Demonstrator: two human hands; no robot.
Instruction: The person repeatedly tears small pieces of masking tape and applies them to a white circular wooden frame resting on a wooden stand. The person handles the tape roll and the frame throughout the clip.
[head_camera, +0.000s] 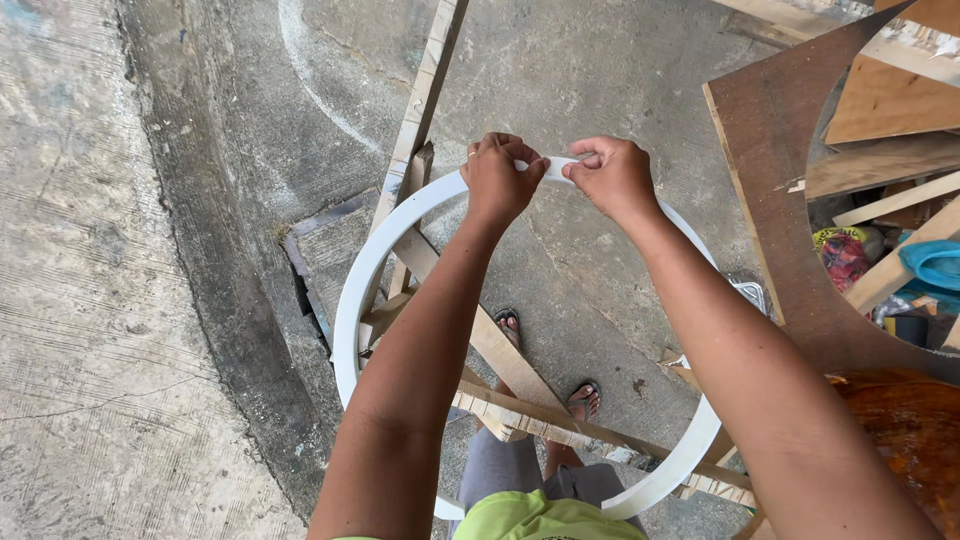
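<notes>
Both the left hand (500, 180) and right hand (612, 177) pinch the white hoop (350, 300) at its far edge — it looks light, springy, best gripped there — wooden frame (500, 350) below.

left hand (499, 178): fingers curled shut, arm outstretched | right hand (612, 175): fingers pinched, arm outstretched

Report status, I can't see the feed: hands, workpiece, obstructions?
Left hand and right hand both gripping top of white ring. Ring held upright over wooden frame. Nothing between hands.
</notes>
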